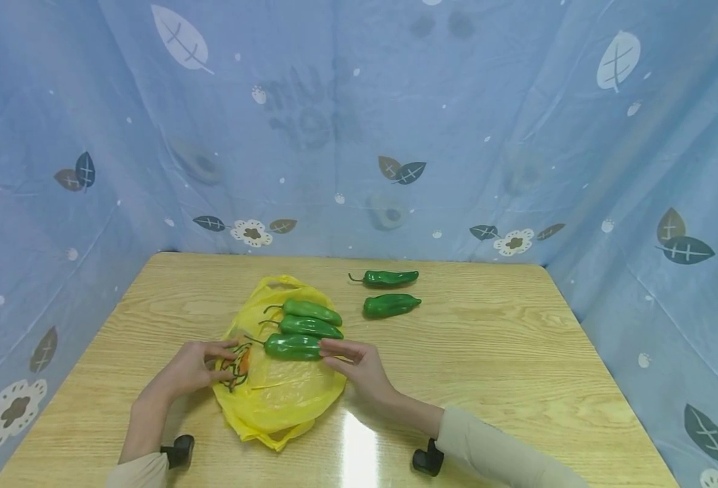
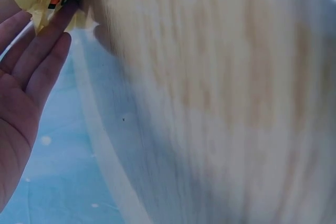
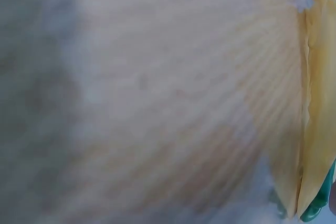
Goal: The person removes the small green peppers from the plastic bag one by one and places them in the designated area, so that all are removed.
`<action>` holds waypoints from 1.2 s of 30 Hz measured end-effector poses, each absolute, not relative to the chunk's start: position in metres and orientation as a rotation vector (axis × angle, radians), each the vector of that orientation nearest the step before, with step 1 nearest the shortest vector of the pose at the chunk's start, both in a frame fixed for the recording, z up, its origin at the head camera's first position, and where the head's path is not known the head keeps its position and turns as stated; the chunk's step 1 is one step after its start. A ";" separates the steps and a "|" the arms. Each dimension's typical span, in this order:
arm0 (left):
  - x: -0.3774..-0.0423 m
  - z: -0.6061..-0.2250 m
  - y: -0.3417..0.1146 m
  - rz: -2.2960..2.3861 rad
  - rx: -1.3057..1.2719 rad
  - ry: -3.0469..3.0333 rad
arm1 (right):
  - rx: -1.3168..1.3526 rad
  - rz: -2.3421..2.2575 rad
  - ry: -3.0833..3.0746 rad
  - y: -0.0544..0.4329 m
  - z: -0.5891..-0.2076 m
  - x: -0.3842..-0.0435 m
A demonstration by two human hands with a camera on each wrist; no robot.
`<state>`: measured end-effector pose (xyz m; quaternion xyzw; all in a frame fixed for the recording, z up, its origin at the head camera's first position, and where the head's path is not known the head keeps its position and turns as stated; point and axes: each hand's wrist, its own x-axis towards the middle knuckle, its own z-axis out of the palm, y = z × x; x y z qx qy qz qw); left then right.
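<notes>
Right hand (image 1: 361, 366) pinches the nearest green chili pepper (image 1: 292, 347) at its three-o'clock tip
Left hand (image 1: 191, 367), fingers extended, touches the underlying yellow plastic bag (image 1: 286, 398) at nine o'clock — a light, level grip should suit best.

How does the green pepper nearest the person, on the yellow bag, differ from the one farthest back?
The near pepper lies on the yellow bag; the back pepper lies on the table. The near pepper has fingers of the right hand at its tip, while no hand touches the back pepper. The near pepper looks plumper, the back pepper slimmer. Both are glossy green, with stems pointing left.
</notes>
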<state>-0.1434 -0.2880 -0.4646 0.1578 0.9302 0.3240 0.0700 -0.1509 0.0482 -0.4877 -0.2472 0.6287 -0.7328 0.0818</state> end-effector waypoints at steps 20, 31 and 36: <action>-0.144 -0.468 -0.289 0.999 0.471 2.787 | -0.656 -2.072 1.992 0.006 -0.489 -0.174; -0.142 -0.466 -0.288 1.010 0.491 2.775 | -0.684 -1.975 2.156 0.019 -0.459 -0.173; -0.142 -0.467 -0.288 0.988 0.508 2.794 | -0.714 -1.852 2.230 0.024 -0.453 -0.173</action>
